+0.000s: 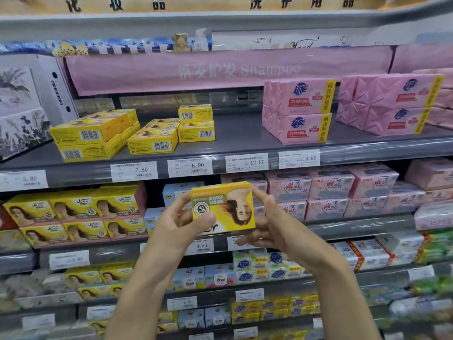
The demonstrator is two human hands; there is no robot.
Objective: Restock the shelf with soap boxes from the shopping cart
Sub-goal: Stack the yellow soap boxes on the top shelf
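Supermarket shelving fills the view. Your left hand point(179, 217) and right hand point(272, 222) both grip the yellow soap box point(223, 207) by its ends, print inverted, below the grey shelf point(235, 136). Rotate it to match the stacked yellow boxes point(152, 141), then seat it flush beside them.

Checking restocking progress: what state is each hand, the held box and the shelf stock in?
soap box: held up by both hands, print upside down, not shelved yet.
left hand: grips the box's left end, thumb on its front.
right hand: holds the box's right end.
shelved yellow boxes: lying flat in stacks, barcodes outward.
pink packs: stacked two high.
shelf: bare stretch between yellow boxes and pink packs.
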